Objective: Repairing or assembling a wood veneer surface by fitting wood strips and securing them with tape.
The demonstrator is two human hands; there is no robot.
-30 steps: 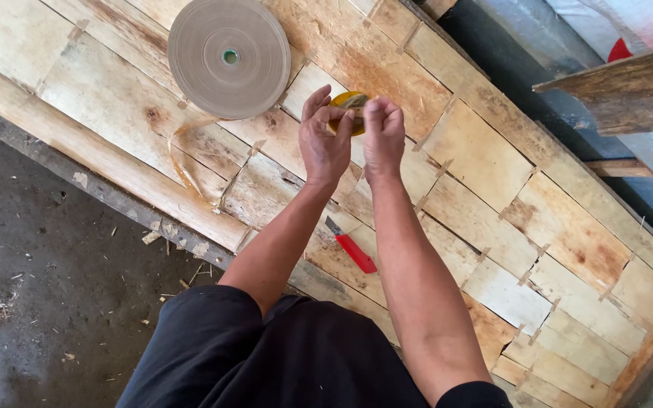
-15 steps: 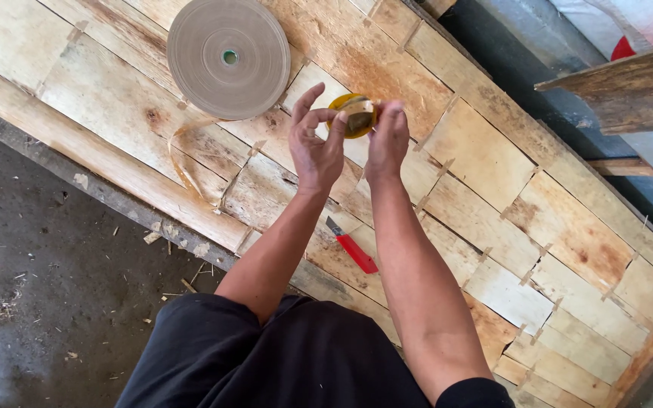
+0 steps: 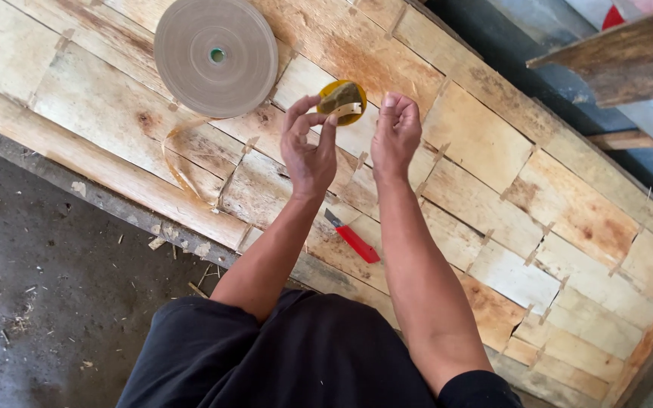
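Observation:
My left hand (image 3: 310, 147) hovers over the patched veneer sheet (image 3: 493, 143) and pinches a short strip of pale paper tape (image 3: 346, 112) at its fingertips. The strip lies across a small yellow dish (image 3: 341, 92) that holds a brownish sponge. Just right of the dish is my right hand (image 3: 396, 132), fingers curled together with nothing visible in them. A large roll of brown paper tape (image 3: 215, 57) lies flat to the upper left of both hands. Between my forearms a red utility knife (image 3: 354, 240) rests on the veneer.
A loose curl of tape (image 3: 179, 162) trails from the roll toward the near edge. Grey concrete floor (image 3: 47, 302) with wood scraps lies to the left. A wooden beam (image 3: 621, 64) crosses the upper right corner above a dark blue surface.
My hands have drawn slightly apart, uncovering the yellow dish. The left hand's fingers have come together on the tape strip.

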